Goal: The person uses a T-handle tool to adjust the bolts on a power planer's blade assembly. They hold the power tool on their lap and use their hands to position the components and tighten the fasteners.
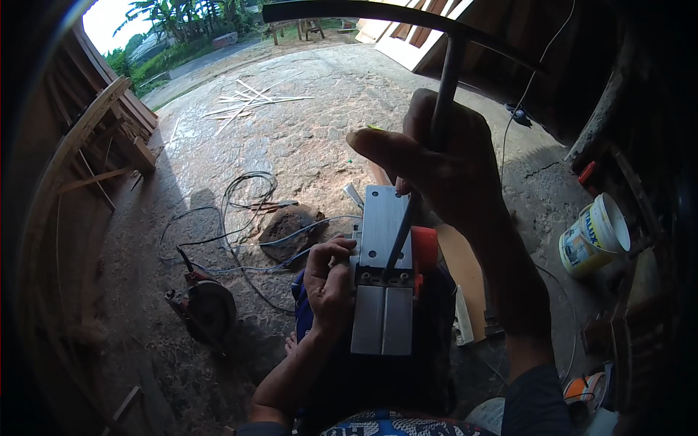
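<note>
An upturned tool, apparently a power planer (382, 320), with metal plates and a red-orange body, rests on my lap. My left hand (327, 283) grips its left side with curled fingers. My right hand (443, 167) is wrapped around a long dark T-shaped wrench (452, 62), held upright and slanted above the tool. The wrench's lower tip is at the row of small bolts between the two plates.
A circular saw (207, 309) lies lower left, near coiled cables (243, 178) and a stone block (283, 232). Wooden strips (243, 98) lie ahead. A stacked-wood structure (116, 145) stands left; a white bucket (592, 240) and a board (462, 283) are right.
</note>
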Demonstrator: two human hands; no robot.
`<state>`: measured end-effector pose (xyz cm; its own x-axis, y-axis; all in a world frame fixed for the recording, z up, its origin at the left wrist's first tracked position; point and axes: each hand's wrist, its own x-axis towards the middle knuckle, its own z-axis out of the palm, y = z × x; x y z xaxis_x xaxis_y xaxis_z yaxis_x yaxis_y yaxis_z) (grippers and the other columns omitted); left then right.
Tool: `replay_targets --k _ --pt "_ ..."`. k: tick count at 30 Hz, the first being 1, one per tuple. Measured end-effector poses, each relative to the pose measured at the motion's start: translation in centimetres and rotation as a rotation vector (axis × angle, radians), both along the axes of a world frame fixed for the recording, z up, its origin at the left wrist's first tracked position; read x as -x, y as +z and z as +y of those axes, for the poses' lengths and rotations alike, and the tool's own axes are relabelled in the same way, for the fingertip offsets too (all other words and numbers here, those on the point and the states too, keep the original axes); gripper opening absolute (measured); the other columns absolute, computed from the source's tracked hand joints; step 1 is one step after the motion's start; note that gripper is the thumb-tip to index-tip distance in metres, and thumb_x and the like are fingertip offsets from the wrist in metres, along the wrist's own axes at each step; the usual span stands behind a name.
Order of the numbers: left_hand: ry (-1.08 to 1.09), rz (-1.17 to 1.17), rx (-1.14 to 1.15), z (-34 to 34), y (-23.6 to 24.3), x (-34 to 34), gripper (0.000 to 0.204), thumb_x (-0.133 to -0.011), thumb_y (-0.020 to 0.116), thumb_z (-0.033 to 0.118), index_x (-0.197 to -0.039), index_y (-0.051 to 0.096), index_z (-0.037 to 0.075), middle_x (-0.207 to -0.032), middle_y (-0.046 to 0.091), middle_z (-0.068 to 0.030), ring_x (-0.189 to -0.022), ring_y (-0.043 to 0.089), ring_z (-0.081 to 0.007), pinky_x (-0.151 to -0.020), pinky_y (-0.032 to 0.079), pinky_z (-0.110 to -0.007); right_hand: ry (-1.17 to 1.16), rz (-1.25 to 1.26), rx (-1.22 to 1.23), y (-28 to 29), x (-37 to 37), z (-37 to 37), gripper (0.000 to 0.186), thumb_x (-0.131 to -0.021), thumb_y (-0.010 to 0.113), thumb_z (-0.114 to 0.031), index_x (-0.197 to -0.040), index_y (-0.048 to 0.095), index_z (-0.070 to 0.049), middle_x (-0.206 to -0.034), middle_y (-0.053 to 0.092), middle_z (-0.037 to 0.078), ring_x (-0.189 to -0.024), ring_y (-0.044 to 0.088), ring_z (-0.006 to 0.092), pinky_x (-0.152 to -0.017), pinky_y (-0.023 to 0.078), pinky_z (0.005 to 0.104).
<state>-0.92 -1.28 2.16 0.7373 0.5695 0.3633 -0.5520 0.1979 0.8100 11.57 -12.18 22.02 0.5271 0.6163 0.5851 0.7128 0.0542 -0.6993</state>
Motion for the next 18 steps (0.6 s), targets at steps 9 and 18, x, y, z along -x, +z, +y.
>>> replay_targets --k 9,18 --pt "-0.003 0.010 -0.004 -0.1 0.3 0.2 0.017 -0.089 0.043 -0.005 -0.102 0.053 0.000 -0.119 0.058 -0.0167 -0.115 0.052 -0.0202 -0.107 0.036 -0.036 0.589 0.646 -0.384 -1.3 1.1 0.3 0.030 -0.104 0.047 -0.016 -0.124 0.050 0.006 -0.071 0.060 0.010 -0.062 0.068 0.0182 -0.062 0.061 0.0334" --pt "-0.002 0.016 -0.034 0.0 0.1 0.1 0.017 -0.089 0.043 -0.005 -0.102 0.053 0.001 -0.118 0.058 -0.0164 -0.113 0.052 -0.0194 -0.105 0.037 -0.036 0.761 0.413 0.050 0.5 -2.2 -3.3 0.029 -0.097 0.061 -0.012 -0.123 0.057 0.002 -0.101 0.071 0.014 -0.096 0.071 0.0194 -0.080 0.059 0.0335"
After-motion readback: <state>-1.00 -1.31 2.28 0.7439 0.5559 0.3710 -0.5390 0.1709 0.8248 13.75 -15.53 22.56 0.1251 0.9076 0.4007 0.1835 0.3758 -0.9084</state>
